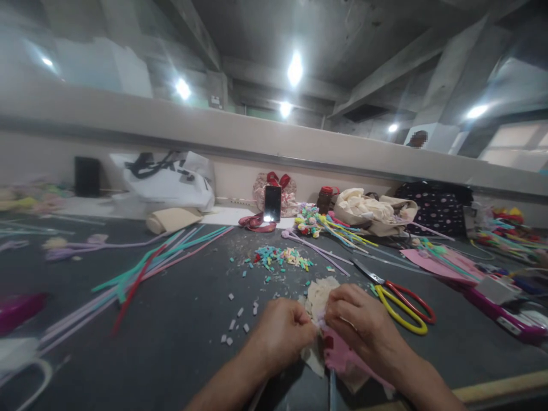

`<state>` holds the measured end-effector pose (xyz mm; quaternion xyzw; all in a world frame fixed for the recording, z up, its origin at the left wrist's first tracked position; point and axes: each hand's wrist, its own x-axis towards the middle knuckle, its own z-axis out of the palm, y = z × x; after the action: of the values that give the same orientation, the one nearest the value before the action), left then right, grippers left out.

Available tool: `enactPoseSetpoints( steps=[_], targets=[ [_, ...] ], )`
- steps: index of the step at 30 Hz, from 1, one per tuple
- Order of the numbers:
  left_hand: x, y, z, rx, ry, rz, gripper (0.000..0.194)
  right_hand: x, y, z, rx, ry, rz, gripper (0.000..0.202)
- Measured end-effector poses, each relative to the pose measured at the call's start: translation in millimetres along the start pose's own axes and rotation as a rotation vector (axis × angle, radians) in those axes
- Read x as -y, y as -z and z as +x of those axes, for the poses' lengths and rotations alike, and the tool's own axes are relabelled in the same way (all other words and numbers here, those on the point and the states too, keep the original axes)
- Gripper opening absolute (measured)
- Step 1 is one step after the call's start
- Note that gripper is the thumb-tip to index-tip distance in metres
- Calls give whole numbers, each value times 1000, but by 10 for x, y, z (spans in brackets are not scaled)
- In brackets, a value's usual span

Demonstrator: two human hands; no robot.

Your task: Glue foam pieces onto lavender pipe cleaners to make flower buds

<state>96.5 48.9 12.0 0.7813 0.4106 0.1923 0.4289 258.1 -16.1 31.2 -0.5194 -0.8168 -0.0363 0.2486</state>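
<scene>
At the table's near edge, my left hand (286, 332) and my right hand (362, 319) meet with their fingertips almost touching. Thumb and finger of the left are pinched together; whatever they grip is too small to make out. The right hand's fingers are closed over a small pale lilac piece (321, 321), mostly hidden. Behind and below the fingertips is crumpled cream cloth (320, 294). A pink piece with dark red spots (342, 355) shows under the right hand. Scissors (405, 305) with red and yellow handles lie open to the right.
Small foam-like bits (276, 260) in teal, cream and red lie in a heap ahead, with lilac bits (232, 325) nearer. Colored fuzzy stems (128, 279) spread out at left. A phone (272, 203) stands upright at the back. A magenta tool (505, 317) lies at right.
</scene>
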Motion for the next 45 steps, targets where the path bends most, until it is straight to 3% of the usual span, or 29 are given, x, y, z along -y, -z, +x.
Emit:
enactPoseSetpoints(
  steps=[14, 23, 30, 33, 38, 41, 45],
  targets=[
    [-77, 6, -48, -57, -60, 59, 18, 54, 2, 14, -36, 37, -211, 25],
    [-42, -15, -60, -74, -97, 113, 22, 44, -25, 12, -22, 33, -296, 7],
    [-47, 1, -52, -71, -63, 82, 19, 45, -12, 7, -41, 52, -336, 8],
    [-44, 5, -41, -65, -28, -37, 15, 55, 110, -21, -121, 55, -289, 11],
    [-64, 47, -39, 62, 114, -498, 15, 67, 280, -105, -289, -50, -127, 26],
    [-82, 102, -38, 125, 151, -708, 18, 65, 234, -117, -284, -128, 95, 21],
    [-80, 164, -16, 115, 153, -868, 23, 73, 93, -82, -206, -213, 321, 15]
  ],
)
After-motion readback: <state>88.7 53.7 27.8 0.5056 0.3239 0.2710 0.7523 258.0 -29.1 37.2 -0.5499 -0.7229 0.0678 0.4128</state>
